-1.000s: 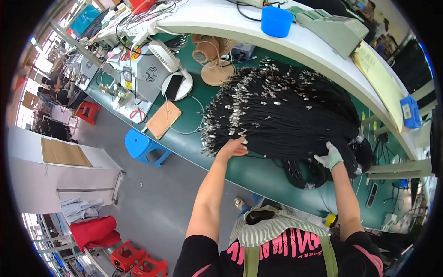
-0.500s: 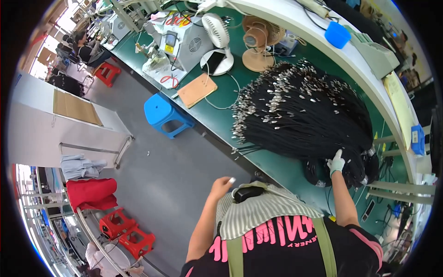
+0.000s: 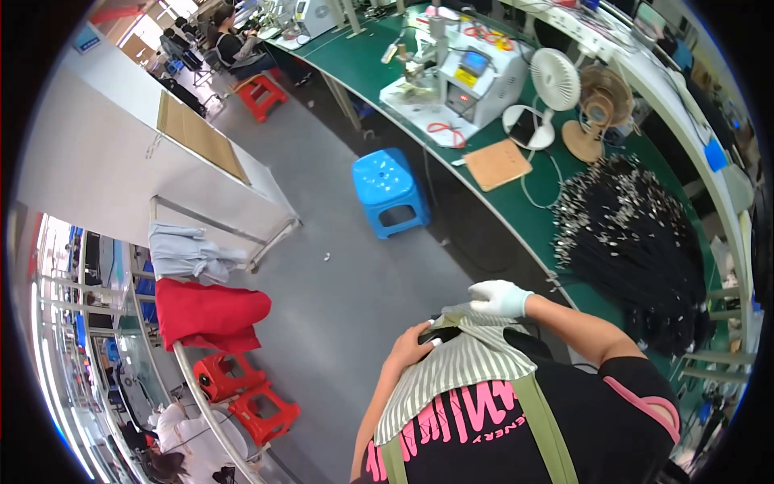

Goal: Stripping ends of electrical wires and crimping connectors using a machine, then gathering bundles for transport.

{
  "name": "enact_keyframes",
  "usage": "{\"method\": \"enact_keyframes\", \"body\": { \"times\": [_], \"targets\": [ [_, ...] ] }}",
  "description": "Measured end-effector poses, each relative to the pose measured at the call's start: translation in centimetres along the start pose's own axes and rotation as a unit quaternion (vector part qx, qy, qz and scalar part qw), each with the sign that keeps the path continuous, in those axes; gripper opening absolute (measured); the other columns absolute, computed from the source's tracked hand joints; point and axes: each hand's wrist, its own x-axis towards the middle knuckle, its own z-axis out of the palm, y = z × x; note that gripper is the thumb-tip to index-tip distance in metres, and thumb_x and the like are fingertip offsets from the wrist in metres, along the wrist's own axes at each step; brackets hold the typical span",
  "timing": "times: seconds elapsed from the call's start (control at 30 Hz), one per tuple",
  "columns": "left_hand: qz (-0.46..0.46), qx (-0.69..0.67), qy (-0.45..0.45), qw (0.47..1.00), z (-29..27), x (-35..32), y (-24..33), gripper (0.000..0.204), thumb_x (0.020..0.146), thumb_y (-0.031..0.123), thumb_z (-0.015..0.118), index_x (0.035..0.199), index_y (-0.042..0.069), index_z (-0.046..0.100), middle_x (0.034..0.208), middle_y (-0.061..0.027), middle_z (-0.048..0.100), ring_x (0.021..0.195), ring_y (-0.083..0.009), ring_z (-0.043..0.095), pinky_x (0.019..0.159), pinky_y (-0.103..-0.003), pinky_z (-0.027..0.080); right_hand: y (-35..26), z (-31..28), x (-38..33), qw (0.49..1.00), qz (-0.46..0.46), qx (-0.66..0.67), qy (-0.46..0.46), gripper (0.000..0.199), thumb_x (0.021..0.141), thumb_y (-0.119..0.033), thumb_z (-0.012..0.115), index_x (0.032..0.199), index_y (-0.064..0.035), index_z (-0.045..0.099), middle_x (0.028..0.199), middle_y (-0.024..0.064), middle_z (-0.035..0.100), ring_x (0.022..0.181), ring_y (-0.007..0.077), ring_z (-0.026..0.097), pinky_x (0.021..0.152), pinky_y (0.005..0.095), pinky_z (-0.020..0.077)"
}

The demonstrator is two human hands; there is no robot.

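My left hand [image 3: 413, 348], with white covers on its fingertips, grips the upper edge of the striped apron [image 3: 451, 375] at my waist. Beside those fingers a black object [image 3: 442, 335] shows partly inside the apron's opening; its kind is hidden. My right hand [image 3: 498, 299], in a white glove, hovers at the apron's far right edge. Its fingers are stretched out to the left, and I see nothing in them. On the green worktable [image 3: 540, 218] to the right lies a large heap of black cables [image 3: 645, 258] with metal ends.
A blue stool [image 3: 391, 189] stands on the grey floor beside the table. Along the table are a tan board [image 3: 498, 164], a white fan [image 3: 555, 81], a brown fan [image 3: 601, 105] and a bench machine [image 3: 484, 77]. Red stools [image 3: 262, 411] and a red cloth [image 3: 210, 315] are at left.
My right hand has left the cable heap and come to the apron. My left hand has moved onto the apron's edge. The view has turned left, so the table sits farther right.
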Motion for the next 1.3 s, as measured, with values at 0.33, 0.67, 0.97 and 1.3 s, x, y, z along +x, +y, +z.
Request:
{"method": "enact_keyframes", "body": {
  "times": [0.33, 0.67, 0.97, 1.3],
  "targets": [
    [-0.043, -0.011, -0.019, 0.999, -14.9, 7.8, -7.7, 0.058, 0.077, 0.031, 0.066, 0.126, 0.006, 0.049, 0.114, -0.0204, 0.058, 0.104, -0.0371, 0.055, 0.088, -0.039, 0.044, -4.6, 0.2, 16.8, 0.978, 0.019, -0.161, -0.13, 0.037, 0.083, -0.032, 0.051, 0.111, -0.0084, 0.058, 0.103, 0.0189, 0.062, 0.096, 0.0356, 0.059, 0.08, 0.0422, 0.0475],
    [-0.036, 0.09, 0.065, 0.993, -37.6, 19.0, -7.5, 0.056, 0.077, 0.03, 0.067, 0.123, 0.004, 0.051, 0.107, -0.0209, 0.059, 0.103, -0.0366, 0.055, 0.087, -0.041, 0.044, -18.5, -9.3, 43.0, 0.986, -0.14, -0.09, -0.026, 0.033, 0.083, -0.033, 0.05, 0.095, -0.0042, 0.06, 0.088, 0.0193, 0.062, 0.084, 0.0369, 0.059, 0.075, 0.0447, 0.047],
    [-0.003, 0.071, 0.151, 0.986, -58.8, 30.8, -13.3, 0.05, 0.081, 0.023, 0.063, 0.123, 0.0, 0.051, 0.115, -0.0222, 0.056, 0.108, -0.0372, 0.053, 0.094, -0.04, 0.04, -23.0, -18.8, 64.0, 0.969, -0.074, -0.217, 0.087, 0.033, 0.082, -0.035, 0.051, 0.093, -0.0046, 0.058, 0.091, 0.0166, 0.062, 0.087, 0.0352, 0.059, 0.075, 0.0447, 0.0476],
    [-0.005, -0.047, 0.191, 0.98, -84.3, 44.8, -11.5, 0.043, 0.082, 0.012, 0.06, 0.122, 0.0, 0.051, 0.114, -0.0157, 0.06, 0.107, -0.0261, 0.057, 0.088, -0.035, 0.045, -18.2, -17.6, 80.2, 0.978, 0.198, -0.006, 0.066, 0.059, 0.083, -0.05, 0.052, 0.12, -0.0039, 0.054, 0.114, 0.024, 0.056, 0.108, 0.0374, 0.053, 0.092, 0.041, 0.0417]
  ]
}}
